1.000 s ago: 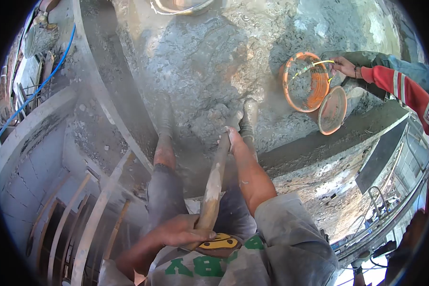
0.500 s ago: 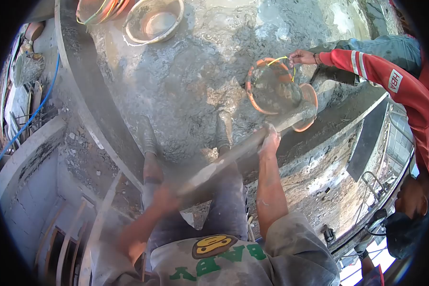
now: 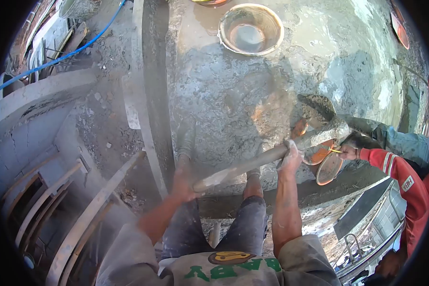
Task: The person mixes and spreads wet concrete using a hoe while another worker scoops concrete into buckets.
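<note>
A long, grey, mortar-coated bar [image 3: 245, 167] slants across in front of my legs, its kind hard to tell under the coating. My left hand [image 3: 182, 185] is closed round its near end. Further along, my right hand [image 3: 291, 156] grips it from above. The bar's far end crosses in front of a tilted orange bucket [image 3: 314, 156]. Grey wet mortar [image 3: 318, 110] shows as a dark mass just beyond. A co-worker's hand [image 3: 349, 152] holds the bucket's yellow handle, and a second orange bucket [image 3: 330, 168] is beside it.
Wet mortar [image 3: 214, 102] covers the floor round my feet. A pale tub [image 3: 251, 29] stands ahead. A concrete ledge [image 3: 150, 90] runs along the left, with a blue hose [image 3: 76, 53] beyond. Curved wooden pieces [image 3: 97, 209] lie at lower left. The co-worker's red sleeve [image 3: 400, 174] is at right.
My view has turned right and the scene has shifted. The co-worker's mortar-filled bucket has gone from upright to tilted. Both my hands stay on the bar; the left is no longer blurred.
</note>
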Demonstrator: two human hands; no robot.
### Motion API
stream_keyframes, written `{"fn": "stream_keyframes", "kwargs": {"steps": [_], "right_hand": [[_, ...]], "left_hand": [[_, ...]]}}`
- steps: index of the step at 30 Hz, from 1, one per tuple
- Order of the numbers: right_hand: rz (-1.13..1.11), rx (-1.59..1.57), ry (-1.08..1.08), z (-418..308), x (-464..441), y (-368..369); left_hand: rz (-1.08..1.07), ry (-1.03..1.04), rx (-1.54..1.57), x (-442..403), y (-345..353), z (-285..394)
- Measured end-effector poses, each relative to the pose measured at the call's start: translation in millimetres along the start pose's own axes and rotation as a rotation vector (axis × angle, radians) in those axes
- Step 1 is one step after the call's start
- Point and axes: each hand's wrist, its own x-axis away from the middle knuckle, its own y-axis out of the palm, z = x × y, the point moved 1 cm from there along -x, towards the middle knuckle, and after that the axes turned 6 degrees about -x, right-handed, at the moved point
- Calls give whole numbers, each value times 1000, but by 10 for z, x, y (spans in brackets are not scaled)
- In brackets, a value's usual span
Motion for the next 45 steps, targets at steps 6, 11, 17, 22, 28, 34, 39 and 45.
{"fn": "stream_keyframes", "kwargs": {"steps": [6,11,17,22,28,34,39,45], "right_hand": [[-328,-1,97,659,550,1884],[-590,203,-130,974,1,3402],[-571,868,-317,1699,-1976,4781],[-556,1064,-231,1816,-1850,4703],[-744,1258,-220,2198,-1316,4091],[-1054,1683,-573,2768,-900,3150],[-1145,1834,-403,2931,-375,2321],[-691,1292,399,2825,-607,1279]], "left_hand": [[38,-453,756,584,144,-1455],[85,-429,579,-63,-531,-1195],[-79,-191,1216,-1481,-838,-925],[-254,-171,1647,-1469,-513,-1089],[-216,-325,1648,-369,-725,-476],[-146,-531,1700,407,-360,-104],[-272,-590,1822,1033,-101,414],[-399,-521,1648,993,-239,767]]}}
